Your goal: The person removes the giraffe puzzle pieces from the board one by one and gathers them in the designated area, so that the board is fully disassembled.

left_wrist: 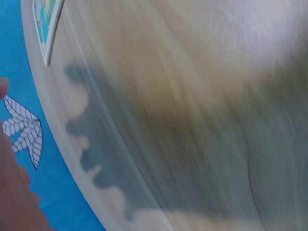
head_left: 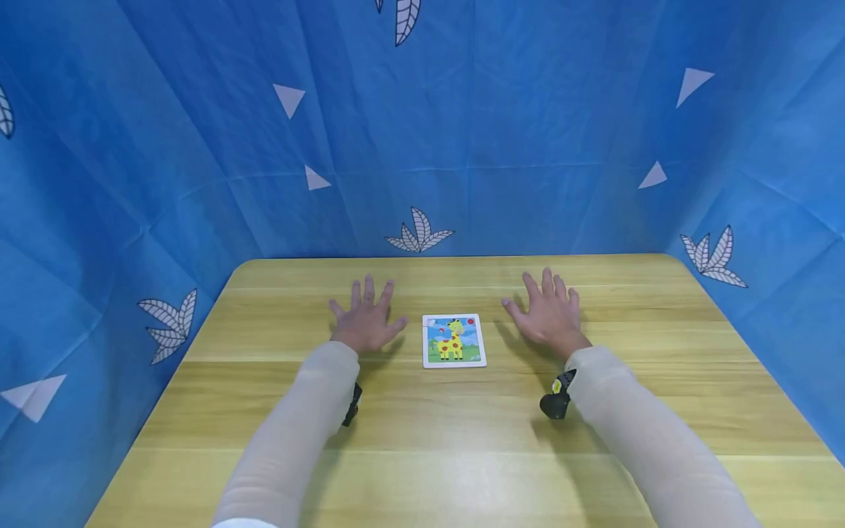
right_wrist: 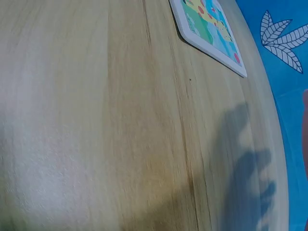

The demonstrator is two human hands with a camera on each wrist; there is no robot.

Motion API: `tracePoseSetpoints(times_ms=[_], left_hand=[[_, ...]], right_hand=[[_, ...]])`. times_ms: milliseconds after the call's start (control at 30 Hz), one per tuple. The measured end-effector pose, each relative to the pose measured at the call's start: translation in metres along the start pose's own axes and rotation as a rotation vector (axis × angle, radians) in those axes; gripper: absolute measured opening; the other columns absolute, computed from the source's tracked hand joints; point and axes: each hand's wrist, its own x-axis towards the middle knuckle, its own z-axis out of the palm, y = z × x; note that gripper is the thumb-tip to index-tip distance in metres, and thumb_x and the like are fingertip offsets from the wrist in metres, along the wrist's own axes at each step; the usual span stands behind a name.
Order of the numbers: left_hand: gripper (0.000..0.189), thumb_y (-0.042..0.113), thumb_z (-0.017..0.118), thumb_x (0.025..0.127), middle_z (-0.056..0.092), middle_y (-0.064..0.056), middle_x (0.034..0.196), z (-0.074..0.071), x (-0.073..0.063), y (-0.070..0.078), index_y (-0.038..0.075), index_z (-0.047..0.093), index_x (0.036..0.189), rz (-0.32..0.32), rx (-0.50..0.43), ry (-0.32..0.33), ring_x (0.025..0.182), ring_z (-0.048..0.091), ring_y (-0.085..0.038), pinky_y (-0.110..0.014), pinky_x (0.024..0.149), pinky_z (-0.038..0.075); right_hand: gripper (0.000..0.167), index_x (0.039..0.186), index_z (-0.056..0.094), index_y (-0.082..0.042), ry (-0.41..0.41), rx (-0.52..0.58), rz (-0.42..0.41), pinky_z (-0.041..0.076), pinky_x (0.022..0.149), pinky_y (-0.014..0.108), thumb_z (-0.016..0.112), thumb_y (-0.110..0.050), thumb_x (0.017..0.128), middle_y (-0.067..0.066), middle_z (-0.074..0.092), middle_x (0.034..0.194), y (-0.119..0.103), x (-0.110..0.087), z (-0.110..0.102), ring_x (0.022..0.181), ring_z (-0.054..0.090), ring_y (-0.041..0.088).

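No words, brands or numbers can be read. On the giraffe picture (head_left: pixel 453 342), a red dot (head_left: pixel 471 321) sits toward one o'clock and a pale patch (head_left: pixel 432 323) toward eleven, too small to tell whether it bears print. On the black wrist device (head_left: pixel 553 407), at the picture's four o'clock, a yellow mark (head_left: pixel 557 386) is illegible.

The light wooden table (head_left: pixel 455 433) has rounded far corners, with grain and thin straight lines running from side to side. A square picture board (head_left: pixel 453 341) lies flat and face up on it, toward the far edge, its white border framing a red-spotted yellow giraffe.
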Motion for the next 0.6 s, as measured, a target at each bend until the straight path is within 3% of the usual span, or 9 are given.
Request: tracePoseSetpoints(times_ms=[200,367,600], left_hand=[[0.076,0.063,0.036,0.091,-0.003,-0.016,0.158,0.003,-0.008,0.012,0.027,0.009,0.153,0.054,0.053,-0.021,0.144,-0.002,-0.039,-0.075,0.1,0.005],[0.074,0.06,0.04,0.092,-0.002,-0.015,0.158,0.005,-0.015,0.021,0.026,0.015,0.152,0.093,0.057,-0.049,0.144,-0.001,-0.038,-0.073,0.102,0.006],[0.074,0.059,0.043,0.09,-0.002,-0.014,0.159,0.015,-0.02,0.033,0.028,0.016,0.152,0.158,0.035,-0.099,0.144,0.002,-0.039,-0.071,0.104,0.007]], right_hand=[[0.078,0.148,0.029,-0.01,0.021,0.11,0.023,0.019,0.097,0.066,0.025,-0.065,0.093,0.026,0.02,0.151,-0.005,0.0,0.004,0.136,0.018,0.047],[0.071,0.145,0.035,-0.01,0.021,0.217,0.051,0.021,0.095,0.065,0.027,-0.06,0.095,0.024,0.027,0.149,-0.008,0.001,0.008,0.133,0.022,0.047],[0.066,0.14,0.042,-0.009,0.006,0.265,0.054,0.023,0.095,0.061,0.032,-0.056,0.096,0.022,0.034,0.145,-0.015,-0.001,0.012,0.131,0.027,0.045]])
